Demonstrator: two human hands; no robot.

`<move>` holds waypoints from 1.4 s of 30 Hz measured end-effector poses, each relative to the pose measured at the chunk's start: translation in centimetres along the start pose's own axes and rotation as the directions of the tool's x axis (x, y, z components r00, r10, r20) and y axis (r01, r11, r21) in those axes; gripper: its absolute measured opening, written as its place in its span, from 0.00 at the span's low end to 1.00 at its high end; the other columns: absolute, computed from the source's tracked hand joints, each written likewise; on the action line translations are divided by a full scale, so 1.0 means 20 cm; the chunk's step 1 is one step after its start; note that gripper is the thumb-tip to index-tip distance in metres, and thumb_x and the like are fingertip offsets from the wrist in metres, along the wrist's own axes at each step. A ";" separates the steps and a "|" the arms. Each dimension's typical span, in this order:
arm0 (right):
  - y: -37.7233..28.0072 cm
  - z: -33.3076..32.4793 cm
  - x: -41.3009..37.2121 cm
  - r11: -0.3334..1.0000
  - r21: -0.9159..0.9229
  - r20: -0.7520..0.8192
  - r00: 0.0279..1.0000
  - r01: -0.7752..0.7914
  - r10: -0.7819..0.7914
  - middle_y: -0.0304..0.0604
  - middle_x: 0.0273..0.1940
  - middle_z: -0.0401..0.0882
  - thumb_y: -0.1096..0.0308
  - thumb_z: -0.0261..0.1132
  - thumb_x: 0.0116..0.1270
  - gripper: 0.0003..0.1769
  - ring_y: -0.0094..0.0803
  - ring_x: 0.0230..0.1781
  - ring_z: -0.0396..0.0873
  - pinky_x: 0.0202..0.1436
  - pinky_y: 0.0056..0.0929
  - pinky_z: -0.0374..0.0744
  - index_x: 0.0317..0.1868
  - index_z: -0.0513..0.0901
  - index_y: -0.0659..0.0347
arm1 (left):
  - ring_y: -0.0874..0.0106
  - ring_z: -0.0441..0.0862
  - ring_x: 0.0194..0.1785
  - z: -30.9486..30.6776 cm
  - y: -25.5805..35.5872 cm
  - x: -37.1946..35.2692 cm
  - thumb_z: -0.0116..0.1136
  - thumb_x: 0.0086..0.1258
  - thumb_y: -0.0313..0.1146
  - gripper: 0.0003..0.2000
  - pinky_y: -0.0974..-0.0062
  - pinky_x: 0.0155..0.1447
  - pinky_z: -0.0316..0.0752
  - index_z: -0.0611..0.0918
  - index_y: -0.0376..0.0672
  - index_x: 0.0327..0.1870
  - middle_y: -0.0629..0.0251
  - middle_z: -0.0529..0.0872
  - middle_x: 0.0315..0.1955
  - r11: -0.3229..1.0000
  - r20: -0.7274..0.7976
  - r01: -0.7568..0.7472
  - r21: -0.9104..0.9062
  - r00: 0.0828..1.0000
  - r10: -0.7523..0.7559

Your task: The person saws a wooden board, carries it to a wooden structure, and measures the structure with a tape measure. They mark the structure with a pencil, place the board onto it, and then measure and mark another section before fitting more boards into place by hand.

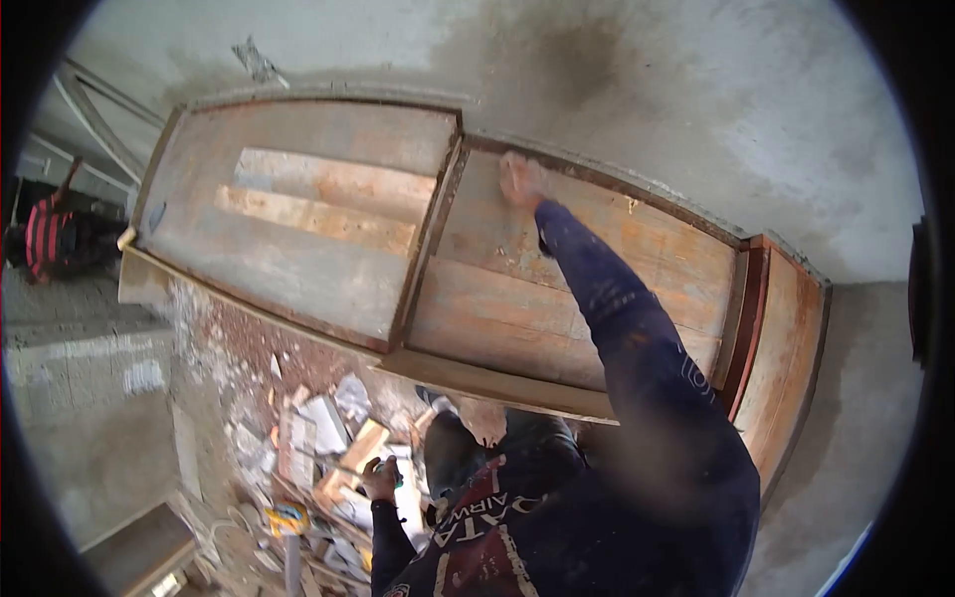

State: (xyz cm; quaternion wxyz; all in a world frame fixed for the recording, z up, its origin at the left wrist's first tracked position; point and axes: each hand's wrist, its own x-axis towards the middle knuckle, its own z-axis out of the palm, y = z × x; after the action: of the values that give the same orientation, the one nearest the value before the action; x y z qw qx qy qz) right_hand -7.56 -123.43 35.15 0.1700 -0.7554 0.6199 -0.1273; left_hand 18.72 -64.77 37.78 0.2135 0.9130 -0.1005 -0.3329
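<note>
My right hand (523, 181) is stretched out over the wooden panel (567, 318) of the right-hand bay, close to its back edge and the upright divider (430, 239). Motion smears its fingers. Low at my side, my left hand (380, 480) is closed around a small thing with a teal edge; I cannot tell what it is. In the left-hand bay, two loose planks (318, 217) lie side by side on a grey, stained board (298, 289). Small crumbs of debris are scattered on the panel below my right hand.
A wooden edge board (497, 386) runs along the front of the bays. Below lies rubble with wood offcuts (348, 463) and a yellow object (286, 519). A person in a striped shirt (45, 237) is at far left. A plastered wall (696, 119) stands behind.
</note>
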 end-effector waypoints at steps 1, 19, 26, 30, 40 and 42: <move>0.00 -0.01 0.03 1.000 0.002 0.046 0.999 0.012 -0.012 0.57 0.49 0.81 0.55 0.55 0.69 0.16 0.57 0.52 0.79 0.54 0.55 0.77 0.54 0.78 0.47 | 0.63 0.86 0.31 0.09 -0.44 0.12 0.76 0.53 0.46 0.26 0.68 0.39 0.81 0.84 0.30 0.43 0.51 0.89 0.32 0.979 -0.009 -0.153 0.137 0.988 0.156; 0.11 0.02 -0.79 0.845 0.437 0.168 0.894 0.310 -0.415 0.53 0.39 0.84 0.58 0.53 0.72 0.12 0.55 0.39 0.82 0.46 0.53 0.79 0.46 0.81 0.50 | 0.61 0.88 0.38 0.31 -0.28 -0.24 0.73 0.55 0.52 0.29 0.61 0.47 0.81 0.83 0.33 0.46 0.52 0.88 0.27 0.951 0.151 -0.201 0.234 0.974 0.168; 0.55 -0.28 -0.22 0.997 -0.015 -0.077 0.994 -0.080 0.079 0.59 0.42 0.83 0.52 0.51 0.73 0.18 0.53 0.48 0.82 0.53 0.50 0.79 0.52 0.80 0.50 | 0.47 0.85 0.45 0.30 -0.14 -0.23 0.72 0.55 0.51 0.29 0.58 0.52 0.78 0.83 0.31 0.45 0.38 0.86 0.36 0.931 -0.035 -0.280 0.234 0.955 0.296; 0.49 -0.24 -0.16 0.996 0.064 -0.049 0.996 -0.067 0.070 0.58 0.45 0.83 0.52 0.51 0.73 0.18 0.55 0.50 0.81 0.56 0.49 0.78 0.50 0.80 0.54 | 0.48 0.86 0.43 0.34 -0.21 -0.35 0.73 0.54 0.51 0.30 0.59 0.50 0.80 0.83 0.31 0.48 0.38 0.87 0.37 0.930 0.026 -0.189 0.315 0.981 0.191; 0.39 -0.13 -0.86 0.952 -0.209 0.041 0.975 0.224 -0.220 0.61 0.34 0.82 0.56 0.51 0.74 0.18 0.56 0.40 0.83 0.44 0.58 0.78 0.39 0.82 0.60 | 0.57 0.88 0.39 0.42 -0.58 -0.49 0.77 0.52 0.51 0.31 0.65 0.47 0.82 0.83 0.31 0.46 0.47 0.89 0.34 0.934 0.052 -0.114 0.338 0.993 0.102; 0.40 -0.30 -1.07 0.912 0.092 0.238 0.880 0.400 -0.411 0.61 0.34 0.82 0.57 0.52 0.73 0.17 0.56 0.39 0.83 0.43 0.57 0.78 0.39 0.81 0.60 | 0.53 0.87 0.43 0.44 -0.58 -0.49 0.76 0.50 0.53 0.32 0.61 0.50 0.81 0.83 0.32 0.46 0.43 0.88 0.38 0.941 0.042 -0.080 0.329 0.997 0.070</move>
State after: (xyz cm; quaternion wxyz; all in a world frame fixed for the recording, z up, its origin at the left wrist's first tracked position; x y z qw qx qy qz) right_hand -21.43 -104.49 37.62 0.2320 -0.8747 0.4188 -0.0755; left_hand 5.94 -54.03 31.95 0.0683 0.9262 -0.1929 -0.3167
